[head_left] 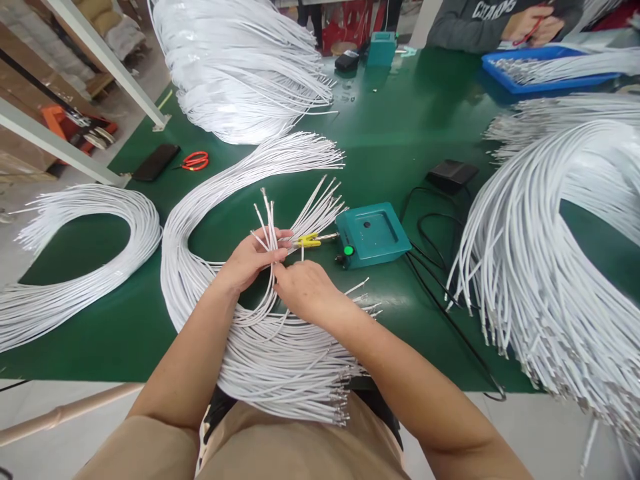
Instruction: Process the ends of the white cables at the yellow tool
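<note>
White cables (271, 230) between left thumb and fingers (253, 257), upright.

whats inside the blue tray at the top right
White cables lie in the blue tray, their ends bunched toward its left side and their lengths running out to the right. Whatever is underneath them is covered and can't be seen.

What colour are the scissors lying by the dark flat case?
Red-orange handles, seen best in the head view.
</note>
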The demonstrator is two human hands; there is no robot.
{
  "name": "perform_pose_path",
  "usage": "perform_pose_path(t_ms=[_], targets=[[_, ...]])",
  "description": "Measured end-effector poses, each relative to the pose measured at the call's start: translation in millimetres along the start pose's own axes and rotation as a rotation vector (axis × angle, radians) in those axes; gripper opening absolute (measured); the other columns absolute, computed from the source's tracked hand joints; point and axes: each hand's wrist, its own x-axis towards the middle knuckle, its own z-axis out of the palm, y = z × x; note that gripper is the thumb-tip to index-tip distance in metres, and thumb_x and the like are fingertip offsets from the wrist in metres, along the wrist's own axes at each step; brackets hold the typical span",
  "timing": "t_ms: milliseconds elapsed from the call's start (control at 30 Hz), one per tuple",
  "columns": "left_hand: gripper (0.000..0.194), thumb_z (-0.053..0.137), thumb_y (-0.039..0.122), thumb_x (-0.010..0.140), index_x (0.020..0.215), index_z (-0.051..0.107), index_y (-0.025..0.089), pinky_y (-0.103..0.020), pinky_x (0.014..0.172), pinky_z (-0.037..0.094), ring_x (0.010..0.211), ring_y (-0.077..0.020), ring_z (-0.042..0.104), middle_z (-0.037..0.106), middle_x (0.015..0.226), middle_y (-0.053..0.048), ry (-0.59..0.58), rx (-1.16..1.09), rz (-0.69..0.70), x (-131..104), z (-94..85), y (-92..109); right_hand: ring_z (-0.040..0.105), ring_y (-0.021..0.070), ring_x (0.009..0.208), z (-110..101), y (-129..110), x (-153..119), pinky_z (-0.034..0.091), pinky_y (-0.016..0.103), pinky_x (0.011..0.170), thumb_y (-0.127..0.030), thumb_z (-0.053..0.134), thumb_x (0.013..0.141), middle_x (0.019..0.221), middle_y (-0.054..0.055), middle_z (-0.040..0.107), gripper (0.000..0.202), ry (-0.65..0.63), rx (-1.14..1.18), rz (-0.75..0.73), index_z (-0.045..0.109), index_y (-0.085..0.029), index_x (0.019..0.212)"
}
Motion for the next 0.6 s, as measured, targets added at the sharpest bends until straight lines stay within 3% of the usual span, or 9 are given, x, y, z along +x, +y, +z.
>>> perform_pose_path(t_ms=[133, 300, 467, 600], targets=[[0.046, 0.083, 0.018, 0.062, 0.102, 0.062, 0.019, -0.029, 0.079, 0.053, 0.098, -0.0194, 0.066, 0.069, 0.11, -0.008, -0.072, -0.047, -0.092, -1.5, -7.5, 5.1, 0.068, 0.0278, 0.086, -10.5, 3.7, -4.8, 0.046, 0.034, 0.068, -0.023, 0.051, 0.087, 0.087, 0.011, 0.072, 0.021, -0.088, 0.103, 0.123, 0.062, -0.017, 0.104], [0.049, 0.083, 0.017, 0.061, 0.105, 0.063, 0.02, -0.027, 0.079, 0.053, 0.088, -0.0151, 0.066, 0.068, 0.096, -0.003, -0.054, -0.072, -0.081, -0.6, -13.3, 5.7, 0.067, 0.0251, 0.082, -19.4, 8.6, -7.8, 0.043, 0.032, 0.065, -0.021, 0.052, 0.085, 0.087, 0.006, 0.071, 0.013, -0.035, 0.208, 0.163, 0.062, -0.02, 0.093], [0.042, 0.084, 0.019, 0.061, 0.098, 0.064, 0.017, -0.019, 0.06, 0.047, 0.062, -0.0066, 0.057, 0.064, 0.078, 0.001, 0.055, -0.107, -0.02, 2.6, -6.9, 0.2, 0.066, 0.0243, 0.08, -20.3, 8.1, -6.8, 0.04, 0.03, 0.061, -0.025, 0.055, 0.084, 0.087, 0.007, 0.07, 0.013, -0.04, 0.284, 0.199, 0.061, -0.019, 0.095], [0.03, 0.081, 0.028, 0.067, 0.087, 0.064, 0.015, -0.018, 0.057, 0.045, 0.059, -0.0057, 0.054, 0.063, 0.075, 0.001, 0.031, -0.119, -0.02, 3.3, 1.8, -3.4, 0.065, 0.0228, 0.077, -25.6, 5.5, -9.8, 0.038, 0.028, 0.057, -0.027, 0.056, 0.085, 0.085, 0.009, 0.069, 0.013, -0.152, 0.321, 0.225, 0.061, -0.017, 0.091]])
